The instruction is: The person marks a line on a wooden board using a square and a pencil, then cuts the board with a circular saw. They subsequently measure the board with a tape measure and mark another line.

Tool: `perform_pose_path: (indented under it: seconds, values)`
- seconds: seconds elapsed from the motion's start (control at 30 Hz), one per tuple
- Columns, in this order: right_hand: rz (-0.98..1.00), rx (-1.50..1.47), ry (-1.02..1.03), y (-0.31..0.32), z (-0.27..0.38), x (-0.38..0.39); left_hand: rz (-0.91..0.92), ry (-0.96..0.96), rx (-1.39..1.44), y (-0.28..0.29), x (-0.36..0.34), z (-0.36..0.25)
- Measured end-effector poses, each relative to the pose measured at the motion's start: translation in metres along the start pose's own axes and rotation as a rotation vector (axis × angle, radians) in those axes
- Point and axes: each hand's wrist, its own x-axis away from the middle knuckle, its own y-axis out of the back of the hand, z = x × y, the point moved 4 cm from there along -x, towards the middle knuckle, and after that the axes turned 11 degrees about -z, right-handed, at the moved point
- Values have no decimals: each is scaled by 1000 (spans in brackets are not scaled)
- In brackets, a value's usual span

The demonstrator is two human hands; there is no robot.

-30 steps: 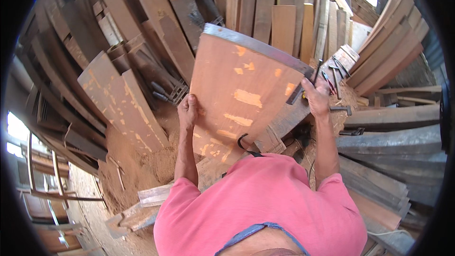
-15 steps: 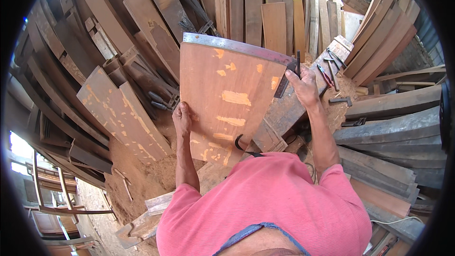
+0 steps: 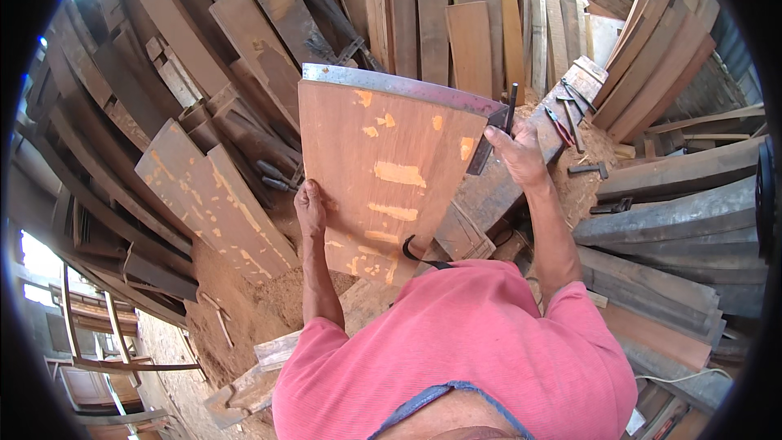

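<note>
A tan wooden board with orange filler patches is held up before me. My left hand grips its left edge, fingers curled around it. My right hand grips the right edge near the top corner, along with a square's dark stock and an upright dark slim stick. The square's long metal blade lies along the board's top edge. A black curved strap crosses the board's lower part in the view.
Many planks lean upright around me. A patched board lies at left. At right, a bench plank bears pliers and hammer-like tools. Sawdust covers the ground; more stacked boards lie at right.
The board, square and both hands have shifted left in the view, and the board's top edge has turned more level, its left corner lower. Both hands keep their grip.
</note>
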Motion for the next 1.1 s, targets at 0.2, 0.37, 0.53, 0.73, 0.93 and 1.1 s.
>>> perform_pose_path:
  seconds: [0.2,0.37,0.53,0.73,0.93,1.1]
  values:
    - [175,6,-85,0,13,11,-8,-68,26,-8,-2,0]
    - [353,117,-65,-47,69,56,-194,-87,-79,-6,-10,14]
    - [554,27,-136,-84,78,96,-93,271,508,-36,-14,50]
    - [212,-254,-160,-91,81,60,27,343,711,-29,-24,64]
    - [159,-381,-80,-102,44,16,-76,326,714,-27,29,30]
    - [188,-159,-43,-123,-7,-9,-160,209,671,-14,48,-5]
